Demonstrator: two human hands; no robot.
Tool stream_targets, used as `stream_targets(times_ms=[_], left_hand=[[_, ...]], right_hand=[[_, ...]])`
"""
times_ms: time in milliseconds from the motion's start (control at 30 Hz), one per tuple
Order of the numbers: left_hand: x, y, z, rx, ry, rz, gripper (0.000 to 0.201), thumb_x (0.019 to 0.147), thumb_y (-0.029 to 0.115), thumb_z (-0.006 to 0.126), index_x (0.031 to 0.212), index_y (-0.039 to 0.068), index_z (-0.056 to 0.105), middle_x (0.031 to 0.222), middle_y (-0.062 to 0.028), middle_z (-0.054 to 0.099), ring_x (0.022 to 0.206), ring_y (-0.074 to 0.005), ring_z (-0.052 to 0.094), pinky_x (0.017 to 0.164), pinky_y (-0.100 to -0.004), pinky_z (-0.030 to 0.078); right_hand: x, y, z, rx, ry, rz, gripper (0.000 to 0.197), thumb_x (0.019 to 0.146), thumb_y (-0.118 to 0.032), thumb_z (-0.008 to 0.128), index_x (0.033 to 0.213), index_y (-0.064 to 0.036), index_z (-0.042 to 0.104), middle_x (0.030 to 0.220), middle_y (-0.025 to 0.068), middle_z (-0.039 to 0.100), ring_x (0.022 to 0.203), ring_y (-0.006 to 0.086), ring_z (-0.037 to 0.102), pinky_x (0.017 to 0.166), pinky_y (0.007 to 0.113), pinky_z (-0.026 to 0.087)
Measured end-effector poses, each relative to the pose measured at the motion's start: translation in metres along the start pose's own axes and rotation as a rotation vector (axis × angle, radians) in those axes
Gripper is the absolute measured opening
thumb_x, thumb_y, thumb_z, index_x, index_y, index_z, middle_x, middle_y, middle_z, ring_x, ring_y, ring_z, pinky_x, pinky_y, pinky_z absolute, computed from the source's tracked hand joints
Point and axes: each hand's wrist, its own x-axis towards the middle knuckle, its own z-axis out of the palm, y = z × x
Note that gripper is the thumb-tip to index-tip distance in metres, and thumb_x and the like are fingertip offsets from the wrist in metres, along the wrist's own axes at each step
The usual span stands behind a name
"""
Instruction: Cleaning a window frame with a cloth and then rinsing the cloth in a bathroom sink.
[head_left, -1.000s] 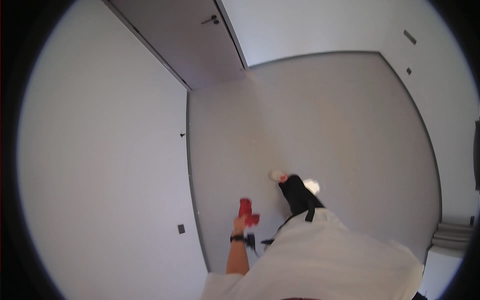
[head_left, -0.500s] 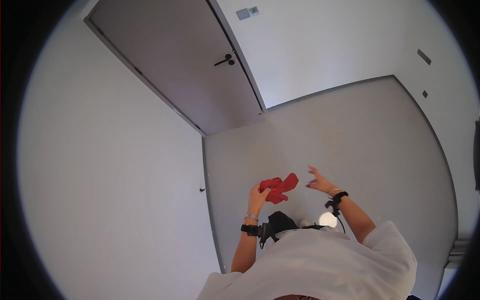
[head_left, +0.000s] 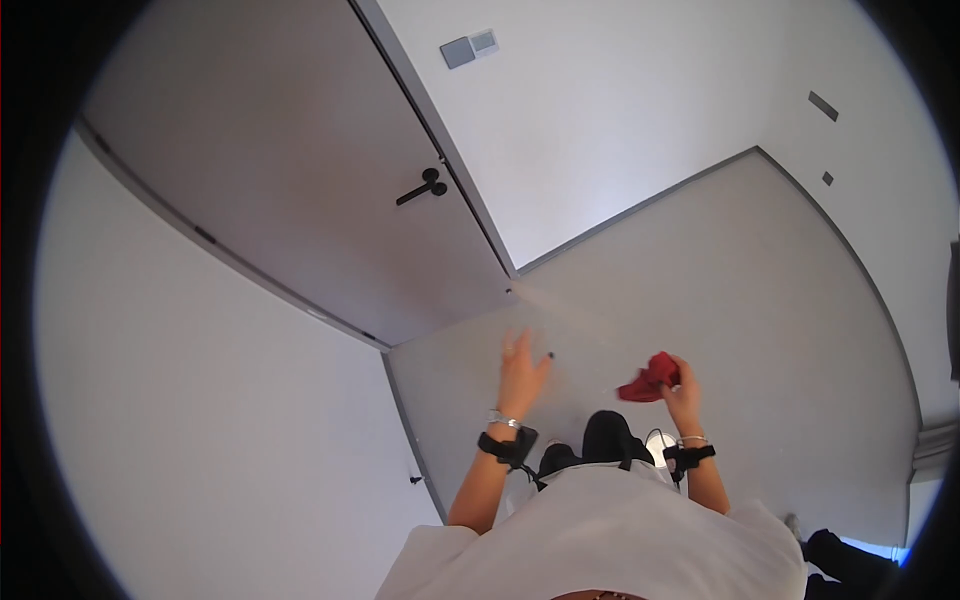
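A crumpled red cloth (head_left: 650, 378) hangs from my right hand (head_left: 684, 395), pinched between the fingers in front of my body on the right. Its lower end trails toward the left, and its exact kind cannot be told. My left hand (head_left: 520, 375) is raised on the other side with fingers spread and holding nothing; motion blurs it slightly. Black straps with small devices are on both wrists: the left strap (head_left: 508, 446) sits below a bracelet, and the right strap (head_left: 690, 456) has a cable.
A grey-brown door (head_left: 290, 160) with a black lever handle (head_left: 421, 187) stands shut ahead on the left. White walls flank the grey floor (head_left: 700, 270). A wall switch panel (head_left: 468, 48) is beside the door. Another person's dark-trousered leg (head_left: 850, 562) shows at the lower right.
The red cloth has passed from my left hand to my right hand and moved right. My left hand has opened. The door appears larger and closer.
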Motion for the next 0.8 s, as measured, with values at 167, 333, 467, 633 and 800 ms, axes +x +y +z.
stream_targets(times_ms=[167, 333, 467, 633, 800], left_hand=[[0.103, -0.089, -0.064, 0.091, 0.044, -0.013, 0.057, 0.078, 0.018, 0.063, 0.128, 0.001, 0.041, 0.132, -0.0268, 0.037, 0.125, -0.0415, 0.032, 0.101, -0.0470, 0.032], [0.204, -0.152, -0.085, 0.308, 0.164, -0.021, 0.060, 0.078, 0.023, 0.063, 0.130, 0.003, 0.039, 0.133, -0.0240, 0.038, 0.127, -0.0377, 0.032, 0.101, -0.0486, 0.030], [0.286, -0.233, -0.095, 0.493, 0.189, -0.107, 0.061, 0.081, 0.033, 0.060, 0.130, 0.004, 0.039, 0.135, -0.0205, 0.038, 0.127, -0.0356, 0.033, 0.101, -0.0514, 0.030], [0.338, -0.245, -0.077, 0.633, -0.065, -0.426, 0.061, 0.082, 0.047, 0.055, 0.124, 0.004, 0.048, 0.133, -0.0213, 0.041, 0.124, -0.0366, 0.036, 0.100, -0.0543, 0.029], [0.362, -0.398, -0.097, 0.370, -0.042, -0.455, 0.062, 0.080, 0.055, 0.046, 0.099, -0.002, 0.062, 0.096, -0.0264, 0.062, 0.095, -0.0426, 0.057, 0.086, -0.0432, 0.043]], right_hand=[[0.000, 0.040, -0.015, -0.194, 0.406, 0.491, 0.052, 0.066, 0.001, 0.062, 0.114, -0.0071, 0.046, 0.105, 0.0183, 0.058, 0.097, 0.0343, 0.057, 0.084, 0.040, 0.045], [0.037, 0.085, -0.009, -0.342, 0.554, 0.591, 0.049, 0.066, 0.000, 0.063, 0.113, -0.0070, 0.048, 0.100, 0.0178, 0.059, 0.095, 0.0348, 0.058, 0.083, 0.041, 0.046], [0.114, 0.075, 0.029, -0.378, 0.423, 0.462, 0.050, 0.067, -0.002, 0.066, 0.113, -0.0089, 0.050, 0.098, 0.0164, 0.061, 0.093, 0.0349, 0.058, 0.080, 0.042, 0.047], [0.142, 0.082, 0.050, -0.423, 0.370, 0.390, 0.048, 0.068, -0.004, 0.067, 0.113, -0.0103, 0.050, 0.095, 0.0141, 0.061, 0.089, 0.0336, 0.058, 0.076, 0.042, 0.047], [0.173, 0.054, 0.064, -0.302, 0.434, 0.272, 0.047, 0.067, -0.003, 0.066, 0.111, -0.0089, 0.051, 0.093, 0.0137, 0.061, 0.087, 0.0318, 0.059, 0.074, 0.039, 0.047]])
